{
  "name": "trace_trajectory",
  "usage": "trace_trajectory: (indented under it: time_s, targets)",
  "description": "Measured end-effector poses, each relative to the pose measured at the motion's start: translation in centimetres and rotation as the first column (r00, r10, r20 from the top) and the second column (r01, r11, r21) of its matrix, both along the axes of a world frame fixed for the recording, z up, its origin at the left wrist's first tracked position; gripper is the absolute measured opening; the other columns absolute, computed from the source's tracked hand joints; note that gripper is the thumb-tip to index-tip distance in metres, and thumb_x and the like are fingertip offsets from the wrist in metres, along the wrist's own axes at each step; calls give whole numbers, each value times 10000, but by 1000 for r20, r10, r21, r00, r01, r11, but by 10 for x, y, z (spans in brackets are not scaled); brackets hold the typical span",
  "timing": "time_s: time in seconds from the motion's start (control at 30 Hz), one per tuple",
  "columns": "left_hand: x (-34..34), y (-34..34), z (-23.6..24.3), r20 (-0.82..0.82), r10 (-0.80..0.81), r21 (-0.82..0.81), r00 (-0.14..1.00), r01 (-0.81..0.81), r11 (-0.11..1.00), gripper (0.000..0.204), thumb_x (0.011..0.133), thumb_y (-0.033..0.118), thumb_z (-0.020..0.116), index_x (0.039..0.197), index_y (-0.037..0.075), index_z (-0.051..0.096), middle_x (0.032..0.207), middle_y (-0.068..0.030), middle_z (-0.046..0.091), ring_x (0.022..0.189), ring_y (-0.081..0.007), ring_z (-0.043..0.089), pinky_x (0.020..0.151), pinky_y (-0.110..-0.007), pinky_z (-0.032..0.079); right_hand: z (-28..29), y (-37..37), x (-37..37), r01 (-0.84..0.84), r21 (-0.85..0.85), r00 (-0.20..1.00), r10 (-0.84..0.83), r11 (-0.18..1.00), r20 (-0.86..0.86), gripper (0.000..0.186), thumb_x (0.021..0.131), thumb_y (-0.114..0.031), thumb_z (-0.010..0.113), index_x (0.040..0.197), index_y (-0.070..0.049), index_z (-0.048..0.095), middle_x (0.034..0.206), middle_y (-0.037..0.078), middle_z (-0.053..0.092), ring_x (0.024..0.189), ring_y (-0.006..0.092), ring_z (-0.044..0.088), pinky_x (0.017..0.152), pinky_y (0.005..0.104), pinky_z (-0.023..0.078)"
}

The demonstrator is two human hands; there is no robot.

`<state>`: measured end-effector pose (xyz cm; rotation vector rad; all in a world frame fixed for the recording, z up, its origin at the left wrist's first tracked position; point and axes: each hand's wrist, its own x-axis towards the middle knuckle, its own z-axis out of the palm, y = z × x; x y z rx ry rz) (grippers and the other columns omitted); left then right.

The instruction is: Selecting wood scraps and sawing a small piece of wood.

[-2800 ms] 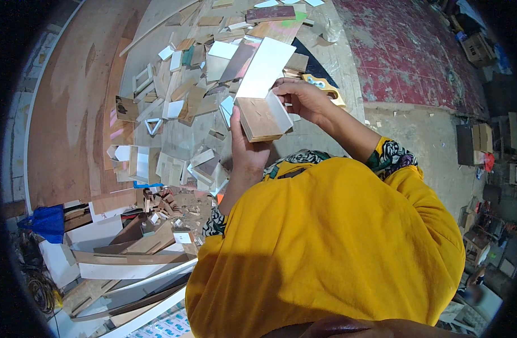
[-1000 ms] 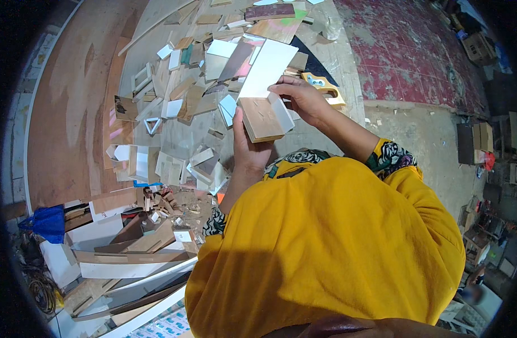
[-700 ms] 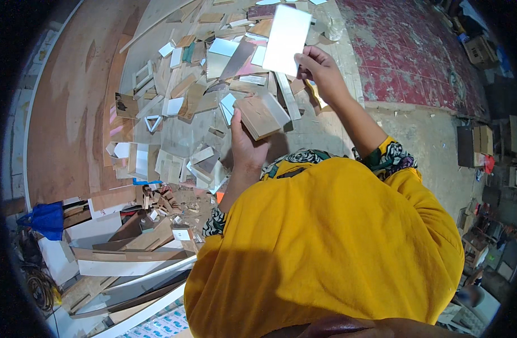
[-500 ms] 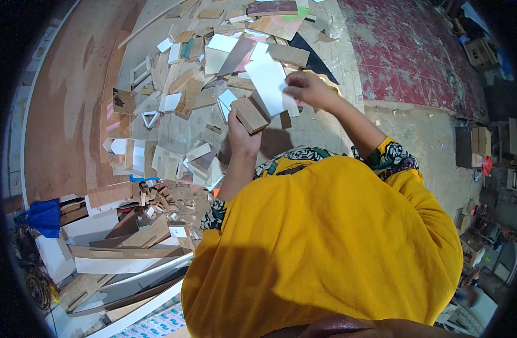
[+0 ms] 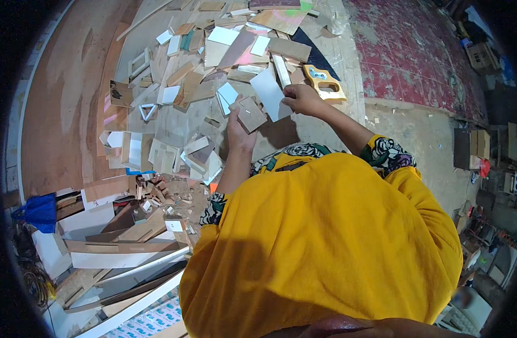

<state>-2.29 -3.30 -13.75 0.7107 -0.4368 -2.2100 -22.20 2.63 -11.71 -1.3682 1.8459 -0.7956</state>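
My left hand [image 5: 239, 134] is closed around a small stack of brown wooden blocks [image 5: 251, 115], held over the near side of the work surface. In my right hand [image 5: 303, 100] a white rectangular board [image 5: 269, 94] is pinched at its right edge, tilted just beside the blocks. A light blue-white piece [image 5: 226, 97] shows behind the fingers of my left hand. Beyond my right hand lies a handsaw with a yellow handle [image 5: 325, 83] and a dark blade [image 5: 316, 53].
Many wood and white board offcuts [image 5: 233, 48] cover the far part of the surface. A white triangular frame [image 5: 148, 112] lies left. Long boards and scraps [image 5: 123, 248] fill the lower left beside a blue bag [image 5: 40, 213]. Red flooring [image 5: 410, 56] stretches at the upper right.
My right hand has drawn the white board lower and nearer, uncovering the saw handle and a narrow white strip. The blocks in my left hand have turned, showing more of their flat face.
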Motion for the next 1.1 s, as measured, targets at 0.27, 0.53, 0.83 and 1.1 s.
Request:
trace_trajectory:
  time_s: [0.27, 0.53, 0.83, 1.1]
  targets:
    - [-7, 4, 12, 39, 31, -124, 999, -26, 992, 474, 913, 327, 387, 1303, 58, 397, 1247, -107, 475, 1157, -248, 454, 969, -400, 365, 21, -2, 13, -53, -133, 996, 43, 990, -72, 227, 748, -215, 616, 831, -4, 600, 761, 188, 620, 713, 334, 609, 646, 392, 468]
    - [-7, 7, 16, 13, 33, -135, 999, -31, 990, 514, 939, 410, 330, 1303, 55, 403, 1246, -99, 477, 1157, -238, 452, 971, -381, 357, 38, -3, 19, -86, -149, 991, 69, 985, -112, 208, 752, -188, 608, 841, 0, 617, 792, 196, 628, 716, 342, 613, 673, 389, 479]
    - [-9, 9, 26, 67, 45, -178, 997, -33, 984, 503, 949, 409, 303, 1294, 60, 412, 1237, -91, 487, 1143, -236, 464, 962, -378, 365, 46, -3, 22, -133, -157, 984, 111, 979, -143, 207, 763, -181, 603, 850, 6, 614, 798, 199, 627, 715, 342, 610, 665, 382, 480]
    - [-7, 6, 25, 63, 35, -148, 997, -26, 989, 489, 949, 400, 319, 1277, 53, 427, 1211, -93, 513, 1127, -233, 479, 956, -381, 370, 41, -3, 19, -131, -160, 991, 127, 978, -39, 191, 811, -148, 599, 896, 22, 591, 660, 114, 600, 562, 159, 547, 577, 300, 452]
